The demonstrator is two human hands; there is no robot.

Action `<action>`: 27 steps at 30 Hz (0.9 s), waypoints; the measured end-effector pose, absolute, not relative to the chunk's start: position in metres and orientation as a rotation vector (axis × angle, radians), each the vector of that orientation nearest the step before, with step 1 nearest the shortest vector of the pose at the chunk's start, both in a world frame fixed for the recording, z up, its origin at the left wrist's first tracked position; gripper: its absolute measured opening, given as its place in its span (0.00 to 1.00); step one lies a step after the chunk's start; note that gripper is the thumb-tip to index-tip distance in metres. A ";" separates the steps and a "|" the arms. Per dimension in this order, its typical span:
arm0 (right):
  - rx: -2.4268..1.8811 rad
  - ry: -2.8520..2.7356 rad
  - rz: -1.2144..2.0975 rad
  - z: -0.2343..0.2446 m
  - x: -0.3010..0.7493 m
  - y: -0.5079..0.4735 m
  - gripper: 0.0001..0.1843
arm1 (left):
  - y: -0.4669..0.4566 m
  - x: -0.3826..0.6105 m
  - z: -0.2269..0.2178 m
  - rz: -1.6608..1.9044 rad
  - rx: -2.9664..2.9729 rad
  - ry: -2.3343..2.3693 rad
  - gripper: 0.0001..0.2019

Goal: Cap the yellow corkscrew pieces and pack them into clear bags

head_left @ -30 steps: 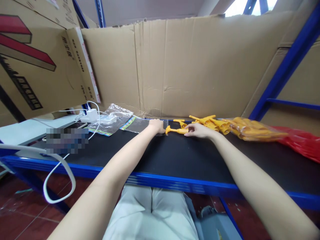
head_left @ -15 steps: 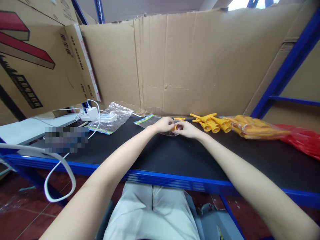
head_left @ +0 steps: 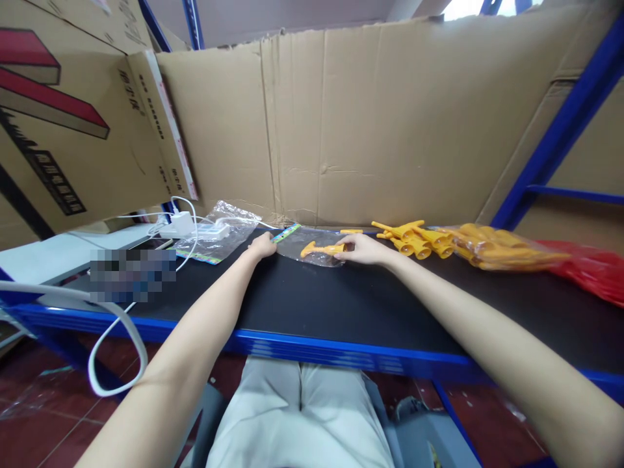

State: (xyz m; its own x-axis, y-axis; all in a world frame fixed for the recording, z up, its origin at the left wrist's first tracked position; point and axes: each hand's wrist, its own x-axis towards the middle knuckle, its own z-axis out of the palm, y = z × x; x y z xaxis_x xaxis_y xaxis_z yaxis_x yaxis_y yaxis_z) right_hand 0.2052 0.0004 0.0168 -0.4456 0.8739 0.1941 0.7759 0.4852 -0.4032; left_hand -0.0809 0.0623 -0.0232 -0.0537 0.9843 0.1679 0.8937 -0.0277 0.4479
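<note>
A clear plastic bag (head_left: 292, 251) with a colourful header strip lies on the black tabletop. My left hand (head_left: 264, 246) is closed at the header end, pinching its edge. Within the bag's outline is a yellow plastic piece (head_left: 324, 249), with a curved, hook-like end toward the left and a wider end toward the right. The fingers of my right hand (head_left: 364, 251) are closed around that wider end, by the bag's right end. Whether they also grip the film is unclear. Just behind this hand lies another small yellow part (head_left: 351, 231).
Several loose yellow cone-ended pieces (head_left: 414, 239) lie to the right, beside a clear bag of more yellow pieces (head_left: 497, 248) and a red bagged bundle (head_left: 589, 268). On the left are another clear bag (head_left: 234, 218), a white charger (head_left: 180, 223) and cables. A cardboard wall (head_left: 390, 130) stands behind.
My left hand has moved left, from beside my right hand to the bag's header. The yellow piece, mostly covered by the hands before, now shows. My right hand has stayed nearly in place.
</note>
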 end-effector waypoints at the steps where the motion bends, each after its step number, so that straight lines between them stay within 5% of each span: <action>1: -1.355 -2.389 0.361 0.019 0.203 0.001 0.23 | 0.063 -0.080 -0.023 0.705 1.986 2.022 0.20; 13: -1.181 -2.622 -0.052 0.013 0.168 0.020 0.15 | 0.052 -0.075 -0.014 1.126 1.524 1.755 0.14; 21: -1.132 -2.220 0.671 0.008 0.161 0.034 0.19 | 0.052 -0.073 -0.013 1.149 1.392 1.699 0.13; 27: -1.144 -2.007 0.908 0.004 0.173 0.033 0.18 | 0.053 -0.079 -0.013 1.164 1.370 1.746 0.15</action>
State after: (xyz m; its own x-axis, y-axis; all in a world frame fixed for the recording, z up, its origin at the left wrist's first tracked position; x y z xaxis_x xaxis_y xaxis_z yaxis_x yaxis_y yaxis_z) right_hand 0.1729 0.0333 0.0044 -0.4105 0.8911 0.1933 0.4429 0.3802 -0.8120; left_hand -0.0787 0.0534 -0.0129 -0.2656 0.9630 0.0449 0.4118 0.0712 0.9085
